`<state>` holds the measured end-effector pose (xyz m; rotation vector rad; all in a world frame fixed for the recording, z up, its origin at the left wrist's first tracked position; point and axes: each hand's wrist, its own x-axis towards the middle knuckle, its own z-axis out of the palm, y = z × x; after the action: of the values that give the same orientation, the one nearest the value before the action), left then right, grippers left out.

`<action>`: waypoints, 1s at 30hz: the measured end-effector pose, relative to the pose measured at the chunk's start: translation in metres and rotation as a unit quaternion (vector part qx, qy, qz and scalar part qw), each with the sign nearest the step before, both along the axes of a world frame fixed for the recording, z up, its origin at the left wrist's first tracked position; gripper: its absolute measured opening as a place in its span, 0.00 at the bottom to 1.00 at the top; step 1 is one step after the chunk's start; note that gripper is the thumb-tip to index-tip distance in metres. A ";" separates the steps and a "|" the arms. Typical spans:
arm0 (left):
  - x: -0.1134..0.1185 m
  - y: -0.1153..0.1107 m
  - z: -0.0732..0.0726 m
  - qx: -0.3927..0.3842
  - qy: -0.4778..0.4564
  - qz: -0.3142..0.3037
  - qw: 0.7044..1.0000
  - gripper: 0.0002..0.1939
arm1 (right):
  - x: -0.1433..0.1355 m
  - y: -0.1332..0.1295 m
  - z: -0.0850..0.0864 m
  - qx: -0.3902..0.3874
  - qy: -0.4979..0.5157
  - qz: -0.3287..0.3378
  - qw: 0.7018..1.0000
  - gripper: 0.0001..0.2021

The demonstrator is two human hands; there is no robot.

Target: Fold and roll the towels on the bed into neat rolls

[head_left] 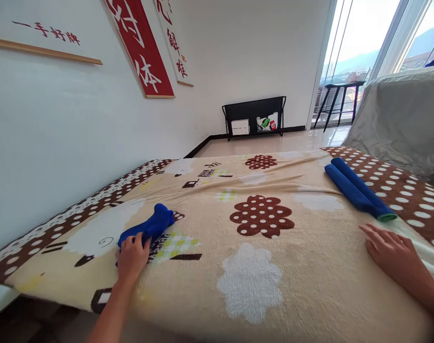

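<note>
My left hand (133, 257) has its fingers closed on the near end of a crumpled blue sock (154, 224), which lies bunched on the left of the blanket (188, 300). Palm down, my right hand (392, 250) rests on the blanket with its fingers stretched out, holding nothing. Just beyond its fingertips, and apart from them, lies a pair of long blue socks (356, 188) side by side. A green edge shows at their near end.
The blanket has a brown polka-dot border and printed sheep and flowers. A white wall (59, 133) runs along the left. A grey-covered piece of furniture (406, 114) stands at right. Farther off are a black rack (254, 109) and a dark stool (342, 90) by the window.
</note>
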<state>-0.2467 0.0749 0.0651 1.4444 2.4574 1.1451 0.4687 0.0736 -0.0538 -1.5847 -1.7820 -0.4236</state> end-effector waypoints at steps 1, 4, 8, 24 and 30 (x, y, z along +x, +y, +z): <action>0.006 0.006 0.005 0.015 -0.015 -0.003 1.000 0.21 | -0.010 -0.004 0.005 -0.002 0.018 0.020 1.000 0.16; 0.058 0.022 0.013 0.061 -0.091 -0.047 0.993 0.23 | -0.060 -0.012 0.026 -0.026 0.044 0.100 0.994 0.13; 0.183 0.023 0.011 0.060 -0.215 -0.202 0.954 0.29 | -0.159 -0.017 0.060 -0.093 0.067 0.217 0.969 0.16; 0.295 0.063 -0.047 0.050 -0.225 -0.476 0.849 0.11 | -0.205 0.067 0.047 -0.019 0.116 0.099 0.988 0.17; 0.299 0.038 -0.048 0.132 0.059 -0.631 0.762 0.21 | -0.212 0.040 0.045 0.031 0.066 0.164 0.984 0.24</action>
<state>0.0522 0.1128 0.0168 2.5520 0.7620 0.9752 0.2569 0.1133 -0.0089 -1.2163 -1.8637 -0.2104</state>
